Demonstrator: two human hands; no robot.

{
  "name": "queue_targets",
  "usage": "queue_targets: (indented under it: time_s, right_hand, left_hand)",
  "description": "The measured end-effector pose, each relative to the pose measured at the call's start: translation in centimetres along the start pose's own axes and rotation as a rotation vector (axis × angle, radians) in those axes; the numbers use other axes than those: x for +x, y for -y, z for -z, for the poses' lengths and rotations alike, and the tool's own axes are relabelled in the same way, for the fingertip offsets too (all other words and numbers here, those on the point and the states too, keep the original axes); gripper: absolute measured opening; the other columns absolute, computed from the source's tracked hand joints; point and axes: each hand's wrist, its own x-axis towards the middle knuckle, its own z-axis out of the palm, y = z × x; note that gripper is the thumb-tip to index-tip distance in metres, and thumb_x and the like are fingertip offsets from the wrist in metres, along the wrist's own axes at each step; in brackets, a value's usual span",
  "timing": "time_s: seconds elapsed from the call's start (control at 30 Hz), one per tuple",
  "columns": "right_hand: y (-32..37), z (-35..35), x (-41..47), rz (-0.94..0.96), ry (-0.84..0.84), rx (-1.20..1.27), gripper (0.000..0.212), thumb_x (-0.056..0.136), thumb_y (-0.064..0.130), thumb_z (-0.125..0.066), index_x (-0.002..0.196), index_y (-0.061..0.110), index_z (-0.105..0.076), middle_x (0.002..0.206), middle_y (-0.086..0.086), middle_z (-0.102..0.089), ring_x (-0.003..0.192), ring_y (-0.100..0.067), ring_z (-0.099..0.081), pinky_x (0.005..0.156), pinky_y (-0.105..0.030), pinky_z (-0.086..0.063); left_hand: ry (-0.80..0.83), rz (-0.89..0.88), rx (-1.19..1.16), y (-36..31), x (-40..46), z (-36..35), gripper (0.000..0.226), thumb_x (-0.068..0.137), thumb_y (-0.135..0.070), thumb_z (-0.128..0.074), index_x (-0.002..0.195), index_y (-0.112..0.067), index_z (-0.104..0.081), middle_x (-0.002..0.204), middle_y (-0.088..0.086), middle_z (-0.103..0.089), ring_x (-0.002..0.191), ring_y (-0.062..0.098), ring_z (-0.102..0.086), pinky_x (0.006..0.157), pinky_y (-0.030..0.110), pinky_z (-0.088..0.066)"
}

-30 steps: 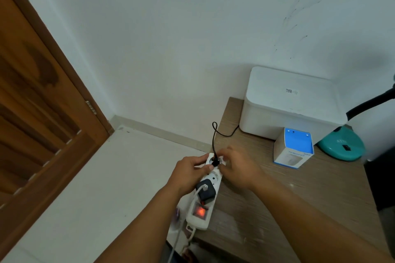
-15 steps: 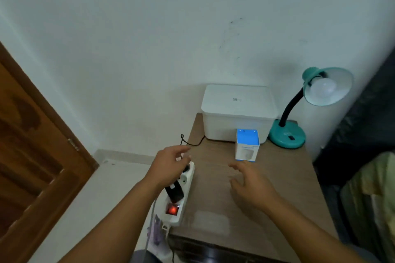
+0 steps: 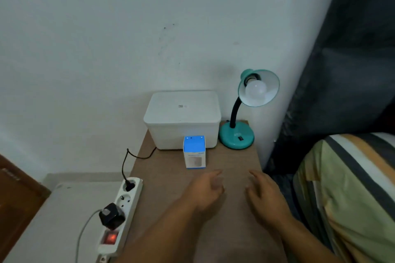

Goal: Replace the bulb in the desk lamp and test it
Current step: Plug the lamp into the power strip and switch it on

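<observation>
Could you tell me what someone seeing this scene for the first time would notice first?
Probably the teal desk lamp at the table's far right corner, its unlit white bulb facing the camera. Next, the power strip at the table's left edge, its red switch glowing. The left hand and right hand hover empty over the table.

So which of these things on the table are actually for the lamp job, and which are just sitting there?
For the job:
- teal desk lamp
- white bulb in its shade
- black plug in the power strip, switch glowing red
- blue-topped bulb box

Just lying about:
- white lidded bin
- black charger on the strip
- striped bedding
</observation>
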Motion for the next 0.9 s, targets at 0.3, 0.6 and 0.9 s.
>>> queue_targets:
  time_s: [0.3,0.6,0.9]
  right_hand:
    - [-3.2,-0.8,7.2,-0.038,-0.036,0.013,0.06,0.099,0.05,-0.039,0.153,0.027,-0.028,0.159,-0.001,-0.028,0.146,-0.018,-0.025,0.12,-0.038,-0.022]
    - [-4.5,-2.4,13.3,0.072,-0.04,-0.08,0.061,0.099,0.048,-0.041,0.154,0.035,-0.019,0.165,-0.004,-0.008,0.149,-0.025,-0.017,0.119,-0.038,-0.019]
    - [-4.7,-3.1,16.4,0.235,-0.06,-0.123,0.061,0.095,0.053,-0.039,0.153,0.039,-0.022,0.165,-0.006,-0.007,0.148,-0.032,-0.019,0.117,-0.046,-0.025]
  left_hand:
    - [-0.05,-0.143,0.225,-1.0,7.6,-3.2,0.073,0.095,-0.032,-0.059,0.157,-0.02,-0.023,0.166,0.0,-0.017,0.153,0.016,-0.013,0.125,0.032,-0.014]
    - [-0.131,-0.269,0.459,0.6,13.8,-4.9,0.092,0.092,-0.055,-0.049,0.159,-0.016,0.001,0.167,0.001,0.009,0.153,0.02,0.012,0.125,0.033,0.0]
    - [-0.172,-0.222,0.523,0.6,15.2,-5.4,0.105,0.083,-0.078,-0.038,0.159,-0.019,0.004,0.166,-0.003,0.016,0.153,0.019,0.013,0.123,0.036,-0.001]
